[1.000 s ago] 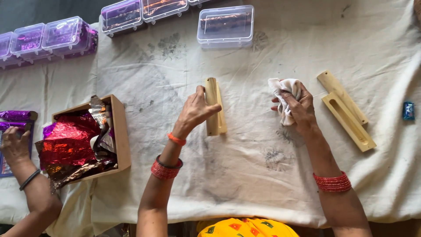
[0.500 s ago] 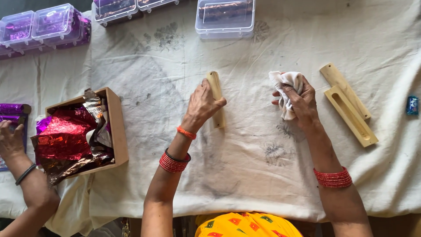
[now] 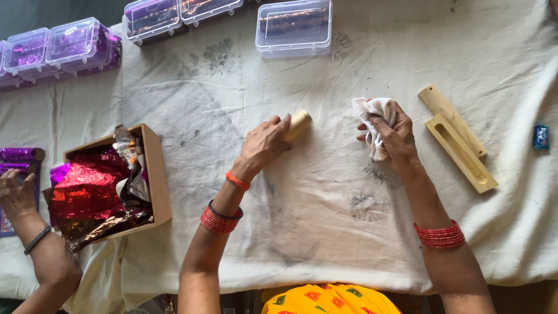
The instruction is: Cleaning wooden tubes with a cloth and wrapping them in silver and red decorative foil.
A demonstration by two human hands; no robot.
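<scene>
- Stained off-white cloth table cover (image 3: 325, 232) spans my view.
- Open wooden box of red and purple foil wrappers (image 3: 157, 174) far left; a co-worker's hand (image 3: 16, 195) beside it.
- Left hand (image 3: 264, 142) curled round pale wooden block (image 3: 299, 123), centre.
- Right hand (image 3: 398, 136) bunching crumpled white rag (image 3: 375, 113), just right of block.

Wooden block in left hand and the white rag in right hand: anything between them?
Nothing: head view shows only bare stained cloth between the wooden block and the rag.
</scene>
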